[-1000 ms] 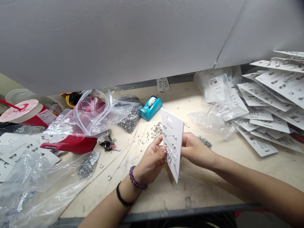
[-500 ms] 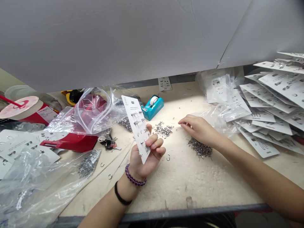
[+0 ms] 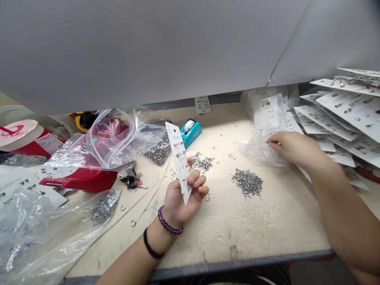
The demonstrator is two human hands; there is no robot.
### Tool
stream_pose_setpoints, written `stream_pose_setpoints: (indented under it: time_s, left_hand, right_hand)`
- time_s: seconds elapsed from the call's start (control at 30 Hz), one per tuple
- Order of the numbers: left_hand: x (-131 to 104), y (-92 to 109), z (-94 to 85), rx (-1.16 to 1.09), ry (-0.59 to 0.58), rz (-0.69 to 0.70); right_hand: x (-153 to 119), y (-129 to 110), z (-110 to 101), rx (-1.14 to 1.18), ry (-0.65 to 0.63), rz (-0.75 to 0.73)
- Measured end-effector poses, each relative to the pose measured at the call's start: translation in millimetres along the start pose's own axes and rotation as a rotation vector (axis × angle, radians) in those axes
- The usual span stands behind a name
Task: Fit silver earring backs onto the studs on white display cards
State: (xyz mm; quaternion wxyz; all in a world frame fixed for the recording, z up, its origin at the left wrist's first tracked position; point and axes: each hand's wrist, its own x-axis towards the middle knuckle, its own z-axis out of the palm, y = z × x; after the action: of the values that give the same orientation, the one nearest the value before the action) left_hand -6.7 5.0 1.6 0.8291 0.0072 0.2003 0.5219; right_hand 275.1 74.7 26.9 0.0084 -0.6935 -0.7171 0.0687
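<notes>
Pinching the white earring card (image 3: 179,162) near its lower end, the left hand (image 3: 191,200) has its fingers bent around one edge, probably so that the rows of metal studs above the fingertips lie uncovered. From those fingers the card's long axis rises steeply, leaning left, its hang-hole end pointing up and its studded face seen aslant. Well apart, the right hand (image 3: 299,150) bunches its fingers at a clear plastic bag (image 3: 259,150), whether gripping it I cannot tell; a metal heap (image 3: 247,183) lies between both hands' fingers, perhaps for easy reach.
</notes>
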Motion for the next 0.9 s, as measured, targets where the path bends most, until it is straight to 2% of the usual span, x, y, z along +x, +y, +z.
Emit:
stream_pose_setpoints:
  time_s: [0.1,0.27,0.5,0.7,0.9]
  left_hand:
    - [-1,0,-0.1,-0.003,-0.002,-0.002]
    - [-2,0,0.9,0.023,0.015,-0.006]
    - [-2,-2,-0.2,-0.019,0.020,-0.034]
    - [-4,-4,-0.3,-0.023,-0.003,-0.051]
    - [-5,-4,-0.4,-0.028,-0.027,-0.056]
  right_hand:
    - [6,-9,3,-0.074,-0.110,0.020]
    - [6,-17,3,-0.172,-0.178,0.043]
    - [7,-20,3,-0.163,-0.139,0.101]
    - [-3,-15,-9,0.042,-0.133,0.034]
    - [0,-12,-4,0.025,-0.163,0.007]
